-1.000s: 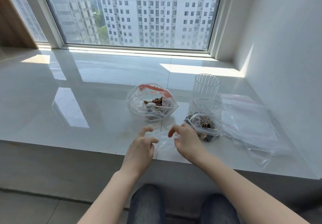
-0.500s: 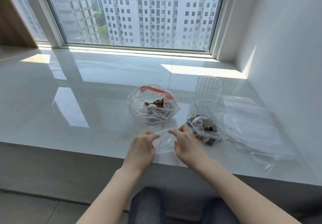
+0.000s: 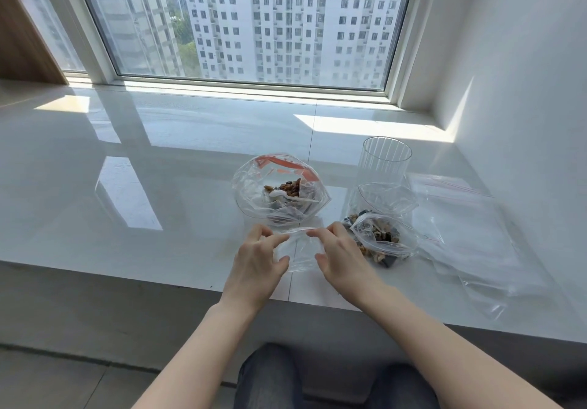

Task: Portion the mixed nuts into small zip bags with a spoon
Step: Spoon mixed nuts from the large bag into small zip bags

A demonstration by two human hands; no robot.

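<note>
A small clear zip bag [image 3: 300,251] is held near the counter's front edge. My left hand [image 3: 259,262] pinches its left side and my right hand [image 3: 341,257] pinches its right side, fingertips at the bag's mouth. Behind them sits a large open zip bag of mixed nuts [image 3: 281,191] with an orange seal strip and a white plastic spoon [image 3: 286,196] lying inside. To the right lies a small filled bag of nuts [image 3: 382,243], with another small bag [image 3: 386,200] standing open behind it.
A clear ribbed glass cup [image 3: 386,160] stands at the back right. Flat empty plastic bags [image 3: 473,233] are spread along the right, near the white wall. The glossy white counter [image 3: 143,192] runs under a wide window; its front edge is just below my hands.
Both hands closed in from open, spread fingers and took hold of the small clear bag, raising its mouth slightly toward the large nut bag.
</note>
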